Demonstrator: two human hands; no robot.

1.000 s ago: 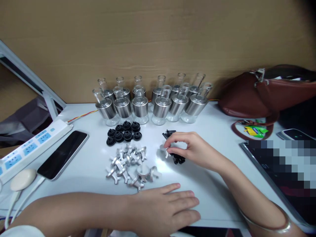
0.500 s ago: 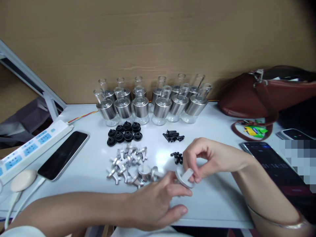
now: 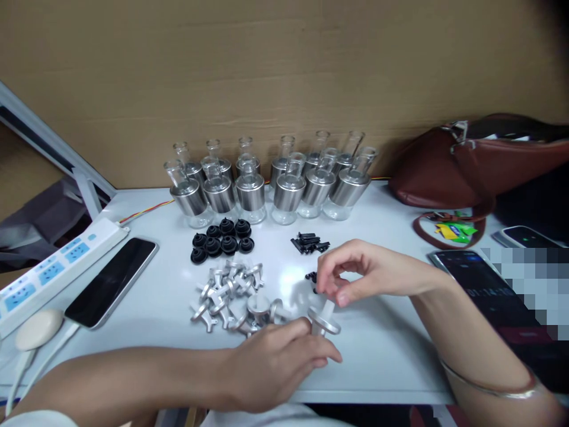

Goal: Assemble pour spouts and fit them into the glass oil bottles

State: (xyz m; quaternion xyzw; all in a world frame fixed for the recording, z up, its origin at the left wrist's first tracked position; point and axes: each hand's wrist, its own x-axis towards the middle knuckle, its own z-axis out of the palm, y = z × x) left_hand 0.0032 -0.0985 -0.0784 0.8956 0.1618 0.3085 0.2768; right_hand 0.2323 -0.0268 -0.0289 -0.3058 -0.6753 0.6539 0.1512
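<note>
A silver disc-shaped piece with a flat upright stem (image 3: 325, 323) stands near the front of the table, disc tilted slightly. My left hand (image 3: 284, 362) is closed on its lower part, with the index finger reaching past it. Just above the stem is my right hand (image 3: 351, 276), its thumb and curled fingers apart; whether the thumb touches the stem I cannot tell. Several matching silver pieces (image 3: 229, 290) lie heaped left of the hands. Small black parts (image 3: 311, 277) are partly hidden behind my right hand, and black pins (image 3: 309, 242) lie beyond them.
Glass bottles with metal bands (image 3: 288, 193) stand in two rows at the back. Black ribbed stoppers (image 3: 229, 244) sit before them. At left are a power strip (image 3: 53, 270) and a phone (image 3: 113, 281); at right, a brown bag (image 3: 427, 172) and another phone (image 3: 471, 290).
My right hand has let go of the silver piece's stem and lifted slightly. The piece has turned more upright, and my left thumb has moved out of sight under the hand.
</note>
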